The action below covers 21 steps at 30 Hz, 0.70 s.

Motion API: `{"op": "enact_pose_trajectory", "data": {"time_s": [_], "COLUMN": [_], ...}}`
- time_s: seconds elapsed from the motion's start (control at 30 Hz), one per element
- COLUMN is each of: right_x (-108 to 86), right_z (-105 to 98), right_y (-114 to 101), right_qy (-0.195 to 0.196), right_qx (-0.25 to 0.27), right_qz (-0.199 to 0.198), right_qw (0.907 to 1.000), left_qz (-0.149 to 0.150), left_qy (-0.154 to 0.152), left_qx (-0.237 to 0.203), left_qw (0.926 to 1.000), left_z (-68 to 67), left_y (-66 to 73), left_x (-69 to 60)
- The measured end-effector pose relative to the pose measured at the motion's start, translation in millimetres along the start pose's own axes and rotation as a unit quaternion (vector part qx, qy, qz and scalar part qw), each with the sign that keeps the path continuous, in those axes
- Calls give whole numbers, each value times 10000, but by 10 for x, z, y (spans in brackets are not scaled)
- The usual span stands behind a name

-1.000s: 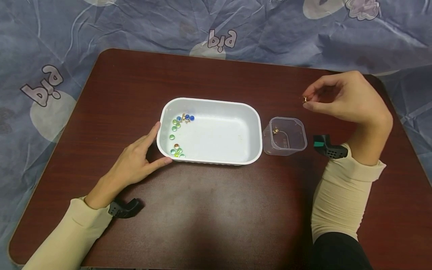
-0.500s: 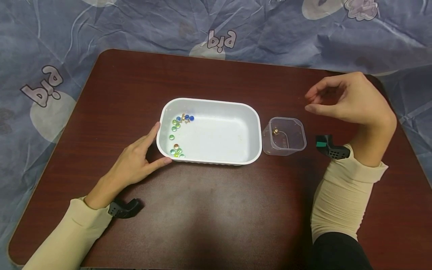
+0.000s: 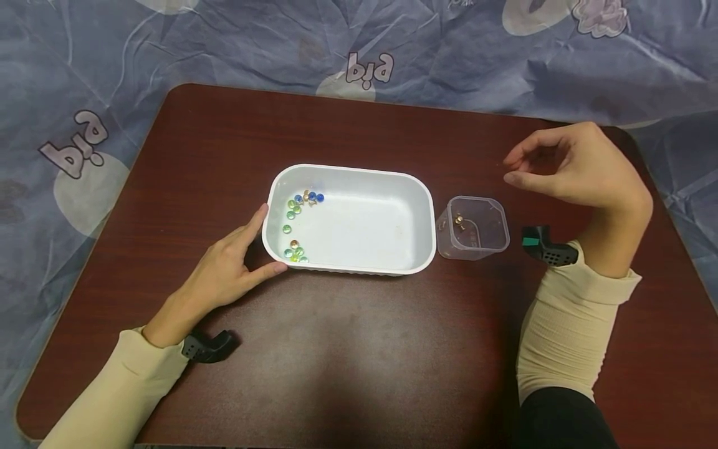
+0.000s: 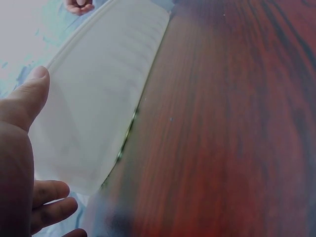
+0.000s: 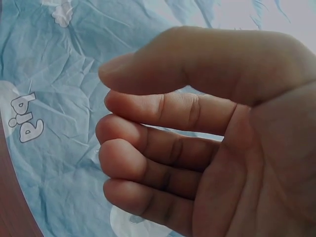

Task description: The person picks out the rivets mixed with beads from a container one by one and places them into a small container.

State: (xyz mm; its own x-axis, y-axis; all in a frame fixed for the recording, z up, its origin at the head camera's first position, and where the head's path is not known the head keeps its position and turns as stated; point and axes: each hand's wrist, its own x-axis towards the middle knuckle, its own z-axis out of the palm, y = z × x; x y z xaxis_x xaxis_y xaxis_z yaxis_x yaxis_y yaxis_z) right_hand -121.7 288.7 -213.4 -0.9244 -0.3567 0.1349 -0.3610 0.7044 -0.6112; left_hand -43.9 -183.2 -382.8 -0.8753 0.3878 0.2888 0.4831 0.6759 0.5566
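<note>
The left hand point(image 3: 221, 267), thumb and fingers spread, touches the white rectangular tub point(image 3: 359, 232); right of it, past a clear square plastic box point(image 3: 485, 229), the right hand point(image 3: 589, 167) hovers wrist-bent, fingers loosely curved, thumb apart.

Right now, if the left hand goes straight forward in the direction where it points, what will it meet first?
The white tub, practically at once: the left hand appears to touch its near end, though exact contact is hard to judge.
</note>
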Motion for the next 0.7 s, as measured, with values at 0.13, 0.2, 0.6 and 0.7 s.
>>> {"op": "enact_pose_trajectory", "data": {"time_s": [0.13,0.2,0.6,0.7], "right_x": [3,15,124,150], "right_z": [12,29,172,220], "right_y": [-6,-19,-121,-145], "right_qy": [37,135,742,834], "right_qx": [-93,-258,-313,-205], "right_qz": [-33,-163,-672,-801], "right_qw": [9999,9994,9945,9931], "left_qz": [-13,-15,30,47], "left_qy": [-12,-27,17,40], "left_qx": [6,5,9,7], "left_qw": [10000,10000,10000,10000], "left_z": [4,5,2,2], "left_y": [1,1,-1,-2], "left_x": [9,12,10,1]}}
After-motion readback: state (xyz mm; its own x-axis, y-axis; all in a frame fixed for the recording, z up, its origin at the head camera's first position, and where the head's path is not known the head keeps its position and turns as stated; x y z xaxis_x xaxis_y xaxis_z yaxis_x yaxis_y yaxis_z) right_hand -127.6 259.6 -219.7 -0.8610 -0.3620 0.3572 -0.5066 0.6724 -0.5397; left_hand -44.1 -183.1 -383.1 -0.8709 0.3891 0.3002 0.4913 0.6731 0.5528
